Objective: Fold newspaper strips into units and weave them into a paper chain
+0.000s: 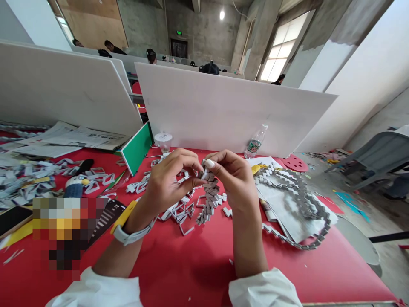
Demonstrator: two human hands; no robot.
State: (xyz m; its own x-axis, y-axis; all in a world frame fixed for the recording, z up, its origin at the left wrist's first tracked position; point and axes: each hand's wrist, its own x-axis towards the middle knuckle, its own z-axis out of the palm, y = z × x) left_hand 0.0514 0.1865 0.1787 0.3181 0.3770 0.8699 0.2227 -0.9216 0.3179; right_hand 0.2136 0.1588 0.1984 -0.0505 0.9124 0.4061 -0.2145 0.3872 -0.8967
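My left hand [174, 177] and my right hand [234, 177] meet above the red table [191, 273], both with fingers closed on a folded paper chain [209, 200]. The chain hangs from between my fingertips in a zigzag of grey-white links. My thumbs and forefingers pinch its upper end, partly hiding it. Below and behind my left hand lie loose folded paper strips [179, 212], some bent into open V shapes. A few small folded pieces [227, 212] rest by my right wrist.
A long finished-looking paper chain [324, 232] curls over paper sheets at right. A plastic bottle [254, 143] and a lidded cup [163, 141] stand by the white partition [223, 111]. A green-faced board [137, 147], newspapers [86, 136], a phone [12, 221] and heaped strips [28, 187] lie left.
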